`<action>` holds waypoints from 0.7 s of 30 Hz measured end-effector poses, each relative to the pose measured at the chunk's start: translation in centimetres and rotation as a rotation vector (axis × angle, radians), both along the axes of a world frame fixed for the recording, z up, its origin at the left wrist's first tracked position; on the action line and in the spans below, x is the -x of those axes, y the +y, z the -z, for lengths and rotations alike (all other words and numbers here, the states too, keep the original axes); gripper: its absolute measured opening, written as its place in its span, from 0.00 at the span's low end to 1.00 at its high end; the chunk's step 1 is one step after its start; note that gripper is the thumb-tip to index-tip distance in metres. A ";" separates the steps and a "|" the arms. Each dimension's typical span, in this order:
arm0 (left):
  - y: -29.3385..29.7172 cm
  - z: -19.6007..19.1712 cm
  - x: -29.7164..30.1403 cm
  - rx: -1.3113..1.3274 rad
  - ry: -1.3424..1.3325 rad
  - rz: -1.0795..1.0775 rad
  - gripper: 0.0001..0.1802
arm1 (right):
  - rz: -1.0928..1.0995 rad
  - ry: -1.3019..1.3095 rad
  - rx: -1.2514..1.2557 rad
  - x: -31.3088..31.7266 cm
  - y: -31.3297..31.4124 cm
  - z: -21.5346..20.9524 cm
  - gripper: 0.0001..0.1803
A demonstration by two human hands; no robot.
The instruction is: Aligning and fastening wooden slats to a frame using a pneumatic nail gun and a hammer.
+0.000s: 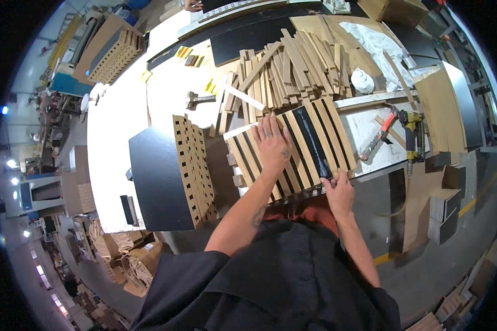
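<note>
A black panel point(310, 138) with pale wooden slats point(334, 132) across it lies on the bench in front of me. One wider black gap between slats carries a shiny bluish streak, which looks like glue. My left hand point(273, 148) rests flat on the slats left of this gap, fingers stretched toward the far edge. At the near edge, my right hand point(339, 192) has its thumb and fingers closed around the end of a slat beside the gap. Beyond the panel is a heap of loose wooden strips point(292, 66).
A stack of slatted black panels point(163, 174) stands to the left. A hammer point(200, 99) lies beyond it. On the right are a red-handled glue gun point(380, 132), a yellow-black power tool point(411, 129) with a hose, and cardboard point(439, 110). Another person's hand point(192, 5) shows at the far edge.
</note>
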State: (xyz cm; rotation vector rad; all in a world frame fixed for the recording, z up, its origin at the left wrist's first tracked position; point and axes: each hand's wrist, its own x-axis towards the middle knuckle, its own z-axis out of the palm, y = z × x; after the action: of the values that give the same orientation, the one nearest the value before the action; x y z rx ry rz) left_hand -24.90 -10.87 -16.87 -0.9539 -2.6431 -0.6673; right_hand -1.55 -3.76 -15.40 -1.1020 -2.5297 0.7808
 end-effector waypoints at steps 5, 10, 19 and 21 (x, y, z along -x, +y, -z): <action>0.1 0.2 0.1 -0.032 0.030 0.018 0.29 | 0.037 -0.097 0.096 0.3 0.7 -0.1 0.28; 0.0 0.2 0.3 -0.022 0.009 0.040 0.28 | 0.047 -0.109 0.071 0.6 0.6 0.2 0.26; 0.1 0.4 0.3 -0.009 0.035 0.039 0.28 | -0.014 -0.092 -0.010 0.4 0.0 0.4 0.22; 0.2 0.4 0.3 -0.003 0.036 0.038 0.27 | -0.008 -0.078 -0.034 0.3 -0.2 0.7 0.21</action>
State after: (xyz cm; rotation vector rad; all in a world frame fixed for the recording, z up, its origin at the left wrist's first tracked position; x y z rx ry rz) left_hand -25.19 -10.71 -17.29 -1.0081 -2.5981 -0.6565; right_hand -1.81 -3.95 -16.12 -1.1329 -2.6029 0.7074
